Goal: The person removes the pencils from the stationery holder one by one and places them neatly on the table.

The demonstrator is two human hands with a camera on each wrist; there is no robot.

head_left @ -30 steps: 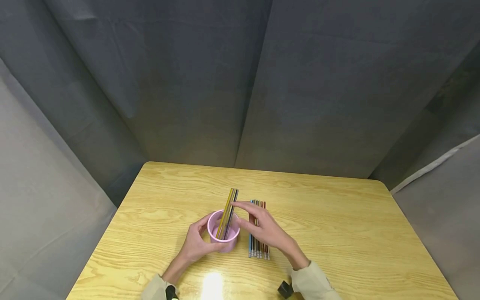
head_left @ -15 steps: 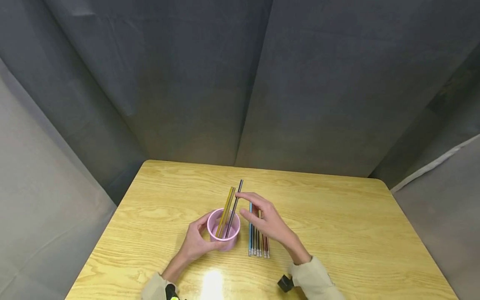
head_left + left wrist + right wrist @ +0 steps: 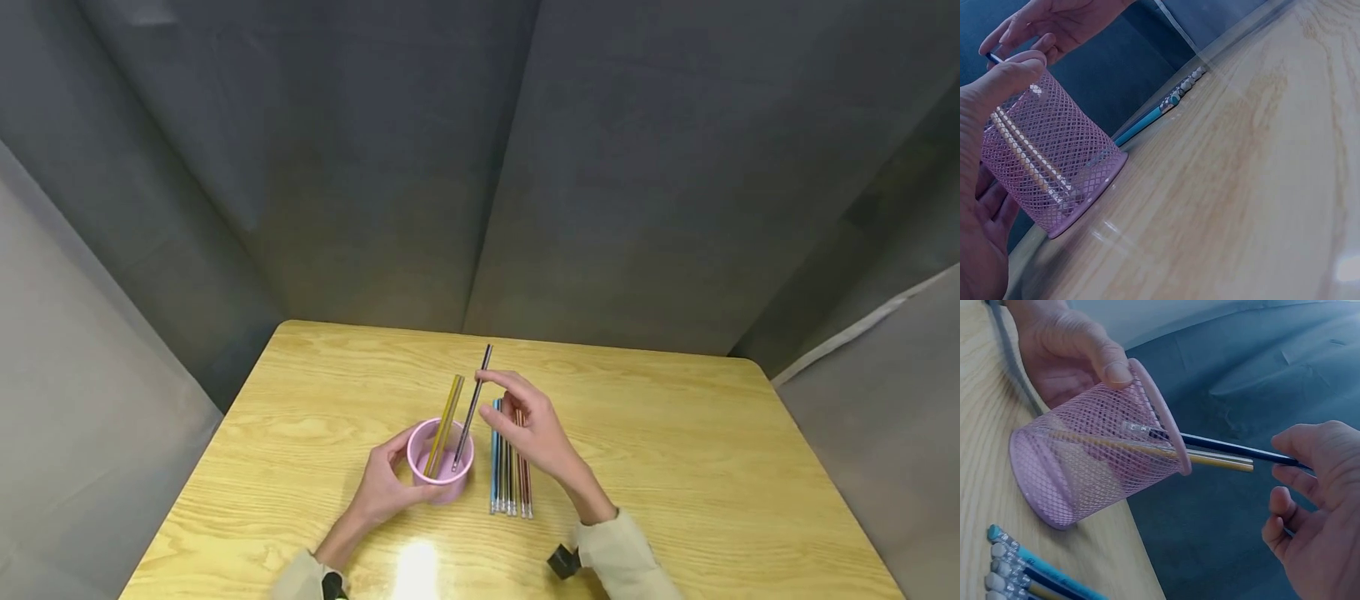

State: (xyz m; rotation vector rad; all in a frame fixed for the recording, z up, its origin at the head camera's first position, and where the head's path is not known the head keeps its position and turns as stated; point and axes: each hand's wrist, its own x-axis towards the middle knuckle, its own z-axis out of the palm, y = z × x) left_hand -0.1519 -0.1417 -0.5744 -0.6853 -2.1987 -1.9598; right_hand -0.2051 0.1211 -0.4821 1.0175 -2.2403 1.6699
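Observation:
My left hand grips a pink mesh pencil cup standing on the table, thumb on the near side of its rim. Inside lean a yellow pencil and a greyish one beside it. Between thumb and fingers, my right hand pinches the upper part of a dark pencil. Its eraser end hangs inside the cup, near the rim and above the cup's bottom, as the right wrist view shows. Several pencils lie side by side right of the cup, partly under my right hand, eraser ends toward me.
The wooden table extends to the right and behind the cup. Grey cloth hangs behind the table and at both sides. A small black block sits by the right sleeve.
The dark pencil has separated from the yellow and greyish ones and risen partway out of the cup with my right hand, upward and to the right. My left hand keeps holding the cup.

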